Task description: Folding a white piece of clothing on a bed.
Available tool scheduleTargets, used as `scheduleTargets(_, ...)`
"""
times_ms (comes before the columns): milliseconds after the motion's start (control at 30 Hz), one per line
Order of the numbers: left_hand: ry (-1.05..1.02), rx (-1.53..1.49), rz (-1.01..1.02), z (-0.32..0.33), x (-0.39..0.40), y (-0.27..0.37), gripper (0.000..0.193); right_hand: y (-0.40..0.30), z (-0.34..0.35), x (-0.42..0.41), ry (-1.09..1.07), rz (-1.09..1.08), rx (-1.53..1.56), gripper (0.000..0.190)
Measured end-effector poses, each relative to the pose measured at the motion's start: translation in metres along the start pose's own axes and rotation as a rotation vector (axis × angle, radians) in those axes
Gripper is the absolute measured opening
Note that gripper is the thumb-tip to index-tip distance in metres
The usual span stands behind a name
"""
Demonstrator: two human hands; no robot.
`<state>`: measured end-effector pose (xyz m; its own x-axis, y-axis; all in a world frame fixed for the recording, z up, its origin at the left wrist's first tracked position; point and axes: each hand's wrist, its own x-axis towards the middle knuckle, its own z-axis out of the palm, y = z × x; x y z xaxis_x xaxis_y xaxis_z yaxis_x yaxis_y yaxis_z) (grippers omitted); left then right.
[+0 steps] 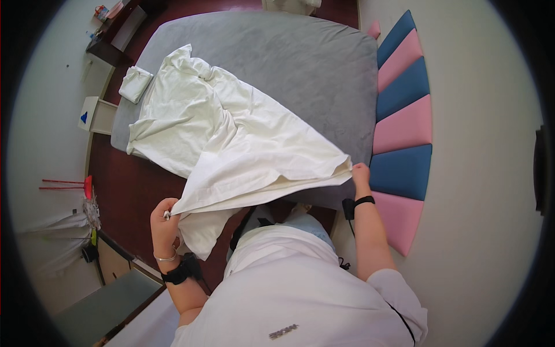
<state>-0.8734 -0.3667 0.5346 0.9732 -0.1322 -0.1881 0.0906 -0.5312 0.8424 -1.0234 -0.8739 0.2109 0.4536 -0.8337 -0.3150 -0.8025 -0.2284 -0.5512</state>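
Note:
A large white cloth (260, 134), creased and partly bunched, lies across the near left part of a bed with a grey cover (295, 60). My left hand (164, 225) grips one corner of its near edge, beyond the bed's side, and some of the cloth hangs down beside that hand. At the other end of the same edge, my right hand (361, 175) is closed on the other corner, close to the padded wall panels. The edge is stretched between both hands, with a fold gaping along it. A folded white cloth (135, 84) rests at the bed's left edge.
Blue and pink padded panels (401, 167) line the wall at the right. A small white stool-like piece (104, 116) stands left of the bed. Dark furniture (110, 47) is at the upper left, a red broom or dustpan (88, 187) at the left wall, and a grey-topped table (112, 303) at the lower left.

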Motion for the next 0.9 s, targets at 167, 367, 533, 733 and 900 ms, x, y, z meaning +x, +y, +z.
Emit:
scheduleTargets(167, 0.002, 0.035, 0.102, 0.001, -0.02, 0.026, 0.009, 0.026, 0.047, -0.028, -0.19, 0.068, -0.096, 0.016)
scheduleTargets(367, 0.169, -0.031, 0.175, 0.01, -0.048, 0.053, 0.012, 0.008, 0.081, -0.077, -0.514, -0.13, -0.129, 0.055)
scheduleTargets(533, 0.241, -0.038, 0.181, 0.011, -0.06, 0.068, 0.01, -0.016, 0.1, -0.095, -0.979, -0.345, -0.405, 0.063)
scheduleTargets(733, 0.33, -0.059, 0.126, 0.011, -0.064, 0.067, 0.007, -0.049, 0.115, -0.122, -1.064, -0.533, -0.534, 0.054)
scheduleTargets(900, 0.434, -0.11, 0.123, 0.013, -0.069, 0.074, 0.006, -0.047, 0.138, -0.133, -1.028, -0.577, -0.604, 0.051)
